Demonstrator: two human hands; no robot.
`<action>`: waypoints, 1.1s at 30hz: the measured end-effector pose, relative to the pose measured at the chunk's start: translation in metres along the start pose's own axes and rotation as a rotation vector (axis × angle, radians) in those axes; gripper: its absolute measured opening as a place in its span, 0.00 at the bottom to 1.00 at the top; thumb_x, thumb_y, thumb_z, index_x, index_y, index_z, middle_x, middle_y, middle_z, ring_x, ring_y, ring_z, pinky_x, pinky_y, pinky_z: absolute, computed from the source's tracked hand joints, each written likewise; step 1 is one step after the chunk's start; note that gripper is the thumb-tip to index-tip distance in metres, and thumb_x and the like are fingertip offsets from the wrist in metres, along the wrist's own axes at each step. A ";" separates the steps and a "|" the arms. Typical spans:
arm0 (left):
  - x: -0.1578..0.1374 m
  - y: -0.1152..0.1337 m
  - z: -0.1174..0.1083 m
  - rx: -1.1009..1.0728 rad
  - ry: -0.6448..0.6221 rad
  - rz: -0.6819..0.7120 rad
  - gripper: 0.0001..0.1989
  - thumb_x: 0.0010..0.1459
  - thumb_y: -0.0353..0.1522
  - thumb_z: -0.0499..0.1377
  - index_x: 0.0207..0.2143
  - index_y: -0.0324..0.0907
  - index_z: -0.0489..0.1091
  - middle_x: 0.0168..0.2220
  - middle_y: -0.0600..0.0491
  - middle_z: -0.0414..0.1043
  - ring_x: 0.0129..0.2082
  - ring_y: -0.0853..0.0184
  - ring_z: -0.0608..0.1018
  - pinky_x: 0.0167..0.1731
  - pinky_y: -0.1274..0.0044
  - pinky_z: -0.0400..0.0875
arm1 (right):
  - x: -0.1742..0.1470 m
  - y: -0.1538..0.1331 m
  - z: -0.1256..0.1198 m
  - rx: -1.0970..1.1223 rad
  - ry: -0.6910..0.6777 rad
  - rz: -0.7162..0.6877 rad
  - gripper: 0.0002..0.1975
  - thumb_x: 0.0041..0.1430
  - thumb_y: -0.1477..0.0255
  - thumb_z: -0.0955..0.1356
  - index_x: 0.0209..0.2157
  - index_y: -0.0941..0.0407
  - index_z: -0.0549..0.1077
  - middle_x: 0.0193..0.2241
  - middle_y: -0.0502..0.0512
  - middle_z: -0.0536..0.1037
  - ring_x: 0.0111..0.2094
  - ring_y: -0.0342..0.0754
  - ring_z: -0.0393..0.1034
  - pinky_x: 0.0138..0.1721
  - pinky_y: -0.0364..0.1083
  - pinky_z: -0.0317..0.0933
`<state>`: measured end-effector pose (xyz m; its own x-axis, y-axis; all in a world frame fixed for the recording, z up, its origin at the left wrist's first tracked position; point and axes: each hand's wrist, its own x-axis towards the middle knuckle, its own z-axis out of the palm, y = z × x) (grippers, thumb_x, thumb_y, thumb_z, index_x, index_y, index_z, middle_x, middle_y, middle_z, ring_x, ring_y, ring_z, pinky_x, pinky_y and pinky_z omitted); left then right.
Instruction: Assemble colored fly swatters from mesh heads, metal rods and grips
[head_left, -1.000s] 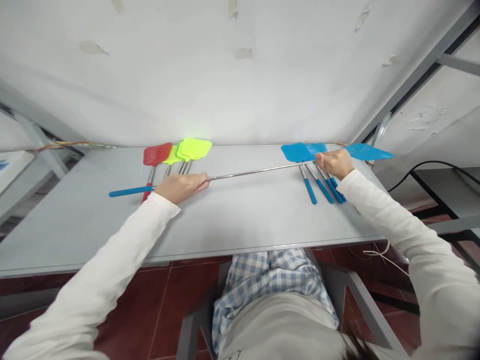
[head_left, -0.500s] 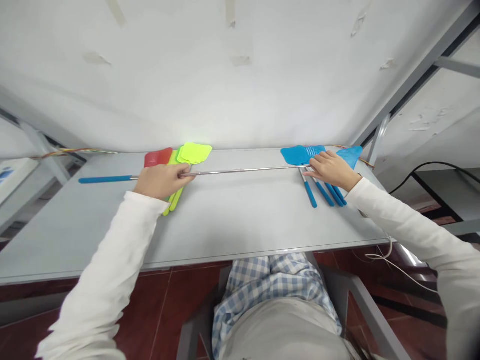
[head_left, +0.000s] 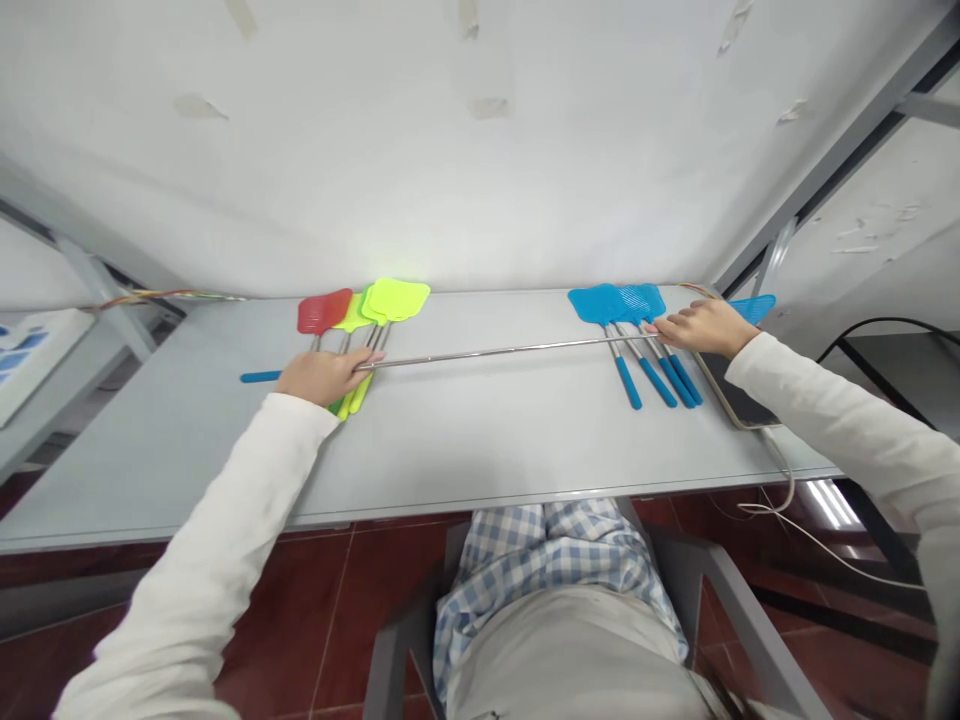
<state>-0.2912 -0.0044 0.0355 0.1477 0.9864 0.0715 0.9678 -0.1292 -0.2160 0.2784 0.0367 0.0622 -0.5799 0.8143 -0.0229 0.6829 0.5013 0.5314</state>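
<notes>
A fly swatter with a long thin metal rod [head_left: 487, 351] stretches level above the table between my two hands. My left hand [head_left: 326, 375] is closed around the rod near its blue grip, which sticks out to the left. At the other end my right hand [head_left: 701, 328] pinches the rod, and the blue swatter head [head_left: 756, 308] shows partly behind it. Behind my left hand lie a red fly swatter [head_left: 324, 311] and several yellow-green fly swatters [head_left: 401, 299]. Several blue fly swatters [head_left: 598, 303] lie fanned out just left of my right hand.
A phone or tablet [head_left: 739, 400] with a white cable [head_left: 784, 470] lies under my right forearm. The grey table [head_left: 480, 450] meets a white wall. Metal frame posts stand at both sides, with wires [head_left: 165, 296] along the back left.
The held swatter has shifted right, so less of its blue grip shows beyond my left hand. My right hand has moved right, away from the blue swatters, uncovering part of the dark device.
</notes>
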 end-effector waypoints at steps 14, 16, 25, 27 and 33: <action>0.034 0.169 -0.044 -0.112 0.054 0.197 0.22 0.66 0.42 0.42 0.44 0.43 0.72 0.30 0.42 0.78 0.33 0.58 0.80 0.32 0.73 0.65 | 0.071 -0.107 -0.074 0.149 0.010 -0.072 0.26 0.68 0.62 0.52 0.36 0.58 0.76 0.27 0.62 0.80 0.24 0.46 0.69 0.26 0.44 0.39; 0.038 0.176 -0.050 -0.093 0.060 0.232 0.23 0.67 0.42 0.41 0.44 0.43 0.72 0.30 0.42 0.78 0.33 0.58 0.80 0.31 0.74 0.64 | 0.074 -0.112 -0.077 0.156 0.026 -0.068 0.26 0.68 0.62 0.52 0.36 0.58 0.76 0.27 0.62 0.80 0.24 0.46 0.69 0.27 0.44 0.39; 0.029 0.133 -0.045 -0.122 0.041 0.388 0.22 0.64 0.48 0.43 0.41 0.45 0.69 0.33 0.49 0.78 0.32 0.63 0.79 0.25 0.78 0.58 | 0.050 -0.073 -0.045 0.022 0.306 -0.150 0.24 0.65 0.56 0.57 0.34 0.59 0.74 0.28 0.60 0.75 0.30 0.48 0.63 0.34 0.47 0.45; 0.027 0.122 -0.038 -0.118 0.032 0.394 0.22 0.65 0.48 0.43 0.40 0.46 0.69 0.33 0.50 0.78 0.31 0.64 0.79 0.25 0.78 0.57 | 0.045 -0.067 -0.039 0.018 0.283 -0.151 0.27 0.65 0.53 0.55 0.34 0.59 0.74 0.27 0.59 0.74 0.28 0.46 0.61 0.32 0.47 0.44; 0.019 0.113 -0.026 -0.077 0.013 0.400 0.20 0.65 0.47 0.44 0.39 0.44 0.68 0.33 0.49 0.78 0.30 0.64 0.78 0.24 0.78 0.57 | 0.043 -0.061 -0.037 0.062 0.143 -0.111 0.32 0.66 0.53 0.50 0.30 0.59 0.74 0.24 0.56 0.72 0.21 0.43 0.58 0.25 0.45 0.38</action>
<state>-0.1735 -0.0026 0.0375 0.5177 0.8555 0.0090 0.8458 -0.5102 -0.1555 0.1952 0.0305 0.0600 -0.7073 0.7055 0.0443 0.6349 0.6064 0.4787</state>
